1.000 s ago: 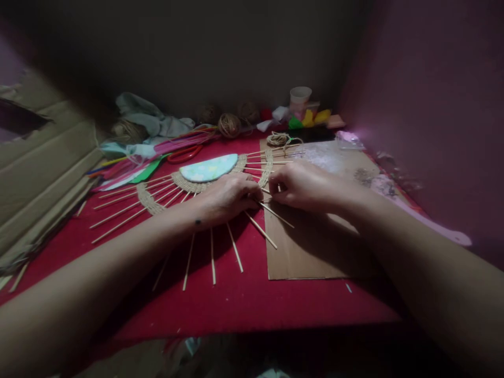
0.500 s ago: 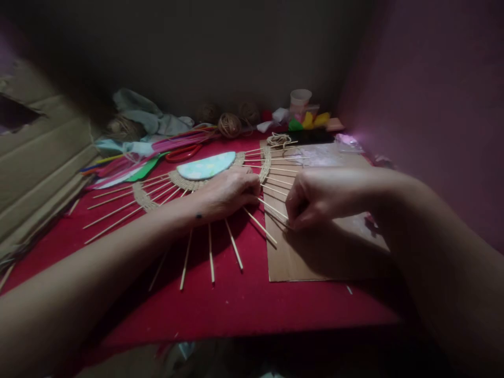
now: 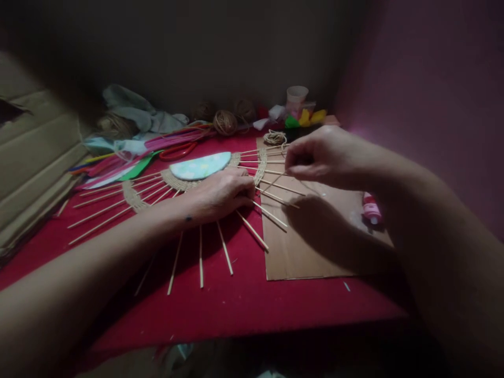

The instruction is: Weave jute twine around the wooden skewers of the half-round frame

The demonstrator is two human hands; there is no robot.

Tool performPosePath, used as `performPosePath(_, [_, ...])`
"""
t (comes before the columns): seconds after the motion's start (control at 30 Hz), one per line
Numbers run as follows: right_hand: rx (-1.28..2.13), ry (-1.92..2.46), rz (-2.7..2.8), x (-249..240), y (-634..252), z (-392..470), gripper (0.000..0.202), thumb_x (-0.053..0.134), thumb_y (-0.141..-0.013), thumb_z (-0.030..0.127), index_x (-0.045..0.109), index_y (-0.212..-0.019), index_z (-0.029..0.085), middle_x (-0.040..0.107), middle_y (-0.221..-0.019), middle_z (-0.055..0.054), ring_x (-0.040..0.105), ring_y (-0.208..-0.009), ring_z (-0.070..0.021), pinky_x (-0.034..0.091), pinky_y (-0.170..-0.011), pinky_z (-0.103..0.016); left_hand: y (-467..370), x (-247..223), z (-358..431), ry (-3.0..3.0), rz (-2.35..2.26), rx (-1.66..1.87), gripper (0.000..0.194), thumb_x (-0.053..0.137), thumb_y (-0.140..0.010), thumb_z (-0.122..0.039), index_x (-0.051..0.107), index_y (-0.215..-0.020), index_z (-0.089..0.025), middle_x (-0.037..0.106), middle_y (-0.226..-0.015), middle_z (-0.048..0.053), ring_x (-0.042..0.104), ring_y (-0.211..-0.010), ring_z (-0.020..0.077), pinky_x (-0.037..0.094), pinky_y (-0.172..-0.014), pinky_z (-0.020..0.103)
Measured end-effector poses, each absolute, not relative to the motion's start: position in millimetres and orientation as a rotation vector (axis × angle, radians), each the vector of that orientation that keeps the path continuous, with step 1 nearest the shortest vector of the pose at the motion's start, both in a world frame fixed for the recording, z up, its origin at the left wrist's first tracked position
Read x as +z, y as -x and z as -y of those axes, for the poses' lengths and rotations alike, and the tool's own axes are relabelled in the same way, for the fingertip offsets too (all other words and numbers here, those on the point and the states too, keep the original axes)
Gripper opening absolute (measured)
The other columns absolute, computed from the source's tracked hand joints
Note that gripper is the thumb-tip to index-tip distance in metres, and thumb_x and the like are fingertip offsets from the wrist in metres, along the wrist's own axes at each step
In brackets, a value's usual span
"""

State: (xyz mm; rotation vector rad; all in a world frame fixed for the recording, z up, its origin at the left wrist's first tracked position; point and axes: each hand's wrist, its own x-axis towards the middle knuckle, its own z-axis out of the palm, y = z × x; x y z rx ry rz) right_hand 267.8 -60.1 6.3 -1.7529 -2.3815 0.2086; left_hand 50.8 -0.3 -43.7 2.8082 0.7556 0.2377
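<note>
A half-round frame of thin wooden sticks (image 3: 223,247) fans out from a pale blue patterned half-disc (image 3: 200,166). Woven twine edges the disc, and an outer twine band (image 3: 133,197) runs through the sticks. My left hand (image 3: 228,191) pinches the frame at the outer band, its fingertips partly hiding the weave there. Up to the right, above the stick ends, my right hand (image 3: 311,157) is closed on a thin strand of twine (image 3: 274,181) that stretches back toward my left fingers. A small coil of twine (image 3: 275,137) lies behind the sticks.
A cardboard sheet (image 3: 311,252) lies under the right-hand sticks on the red table cover (image 3: 220,315). A pink bottle (image 3: 371,209) rests on it. Twine balls (image 3: 225,122), red-handled scissors (image 3: 178,151), coloured strips (image 3: 146,160) and a cup (image 3: 296,95) line the back.
My right hand has risen away from the stick ends, up and back, drawing the twine strand. My left hand keeps its grip on the frame. The pink bottle has come into view.
</note>
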Motion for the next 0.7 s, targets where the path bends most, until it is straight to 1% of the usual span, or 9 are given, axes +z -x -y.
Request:
performPosePath(0.07, [0.017,1.84,2.245,-1,-267,56,0.019,0.054,-0.081,0.022,0.072,-0.085,0.018,0.063,-0.071,-0.003,0.053,-0.068,-0.0147,0.034,-0.062,-0.027,-50,-43,0,-2.795,-0.718,0.228,0.007,0.064,-0.08,-0.021,0.062,-0.075,-0.017,0.055,-0.08,0.0,0.05,-0.076,0.0137,0.039,-0.07,0.027])
performPosePath(0.17, [-0.098,1.953,2.176,-11,-262,52,0.02,0.052,-0.083,0.023,0.071,-0.087,0.019,0.066,-0.077,-0.006,0.055,-0.07,-0.0168,0.033,-0.061,-0.028,-47,-40,0,-2.779,-0.689,0.192,0.009,0.063,-0.083,-0.027,0.064,-0.079,-0.018,0.054,-0.084,0.001,0.05,-0.078,0.0141,0.039,-0.07,0.027])
performPosePath(0.3, [-0.135,2.068,2.178,-20,-252,49,0.023,0.048,-0.084,0.02,0.071,-0.087,0.018,0.069,-0.084,-0.01,0.057,-0.072,-0.0185,0.033,-0.06,-0.029,-45,-36,4,-2.771,-0.727,0.145,0.015,0.064,-0.082,-0.034,0.065,-0.083,-0.019,0.051,-0.09,0.003,0.05,-0.084,0.0166,0.039,-0.071,0.029])
performPosePath(0.37, [-0.161,2.115,2.148,-22,-248,49,0.026,0.046,-0.085,0.019,0.071,-0.088,0.016,0.07,-0.088,-0.012,0.059,-0.075,-0.0197,0.034,-0.061,-0.03,-45,-36,7,-2.742,-0.785,0.129,0.017,0.064,-0.082,-0.035,0.064,-0.088,-0.019,0.051,-0.092,0.004,0.05,-0.084,0.0168,0.04,-0.072,0.029])
performPosePath(0.4, [-0.174,2.132,2.124,-23,-246,49,0.027,0.044,-0.085,0.019,0.071,-0.09,0.016,0.07,-0.09,-0.013,0.06,-0.076,-0.0203,0.035,-0.061,-0.03,-45,-35,8,-2.719,-0.821,0.135,0.019,0.063,-0.082,-0.034,0.063,-0.093,-0.019,0.051,-0.094,0.004,0.05,-0.083,0.0164,0.041,-0.071,0.028])
performPosePath(0.47, [-0.192,2.149,2.077,-24,-243,50,0.028,0.044,-0.087,0.019,0.07,-0.095,0.015,0.07,-0.094,-0.015,0.061,-0.078,-0.0213,0.036,-0.062,-0.03,-46,-35,11,-2.68,-0.871,0.155,0.029,0.064,-0.082,-0.034,0.059,-0.107,-0.02,0.051,-0.1,0.005,0.051,-0.081,0.0152,0.042,-0.071,0.028])
performPosePath(0.53, [-0.191,2.15,2.056,-25,-241,50,0.029,0.044,-0.087,0.018,0.07,-0.098,0.014,0.07,-0.095,-0.016,0.062,-0.079,-0.0222,0.037,-0.062,-0.03,-48,-35,14,-2.681,-0.892,0.167,0.036,0.064,-0.082,-0.034,0.056,-0.116,-0.021,0.05,-0.106,0.006,0.051,-0.081,0.0148,0.043,-0.073,0.029])
performPosePath(0.63, [-0.142,2.178,2.043,-27,-240,48,0.028,0.045,-0.086,0.018,0.07,-0.097,0.013,0.07,-0.096,-0.017,0.063,-0.08,-0.0234,0.037,-0.062,-0.031,-52,-36,15,-2.714,-0.926,0.174,0.036,0.065,-0.081,-0.036,0.058,-0.113,-0.021,0.049,-0.105,0.006,0.051,-0.082,0.0164,0.044,-0.075,0.03])
performPosePath(0.7, [-0.097,2.192,2.033,-29,-241,47,0.027,0.045,-0.085,0.018,0.07,-0.095,0.014,0.07,-0.096,-0.016,0.063,-0.08,-0.0231,0.038,-0.062,-0.03,-53,-36,14,-2.734,-0.922,0.174,0.039,0.067,-0.08,-0.039,0.058,-0.114,-0.021,0.049,-0.105,0.007,0.051,-0.084,0.0174,0.045,-0.075,0.031])
